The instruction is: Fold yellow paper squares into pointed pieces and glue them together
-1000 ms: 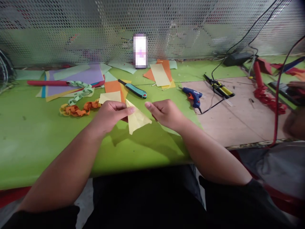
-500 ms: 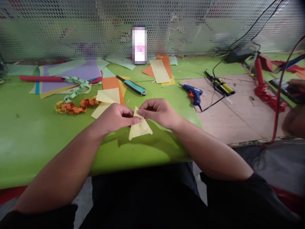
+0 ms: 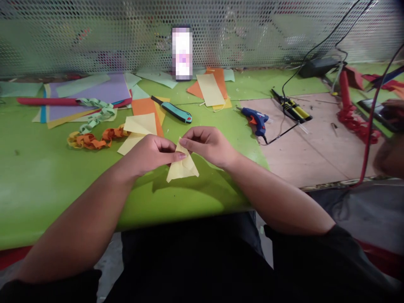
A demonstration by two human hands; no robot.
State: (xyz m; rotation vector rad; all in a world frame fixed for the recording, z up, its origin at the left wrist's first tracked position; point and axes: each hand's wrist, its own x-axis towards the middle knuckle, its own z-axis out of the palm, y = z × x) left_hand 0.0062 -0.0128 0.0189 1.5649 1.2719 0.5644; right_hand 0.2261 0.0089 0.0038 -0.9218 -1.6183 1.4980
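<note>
A folded yellow paper triangle (image 3: 183, 167) is held just above the green table (image 3: 47, 176). My left hand (image 3: 151, 153) pinches its left upper edge with thumb and fingers closed. My right hand (image 3: 208, 144) pinches the top corner from the right, fingers curled. The two hands meet at the paper's tip.
Behind my hands lie loose yellow and orange sheets (image 3: 142, 124), an orange and green paper chain (image 3: 94, 134), a teal utility knife (image 3: 172, 110), a purple sheet (image 3: 91, 94) and a blue glue gun (image 3: 257, 120) with cable. A brown board (image 3: 309, 147) lies at right. Another person's hand (image 3: 389, 155) shows at the right edge.
My right hand moved left and took hold of the paper's top corner. The paper triangle dropped slightly and shows a new fold. The loose yellow sheet behind is now uncovered.
</note>
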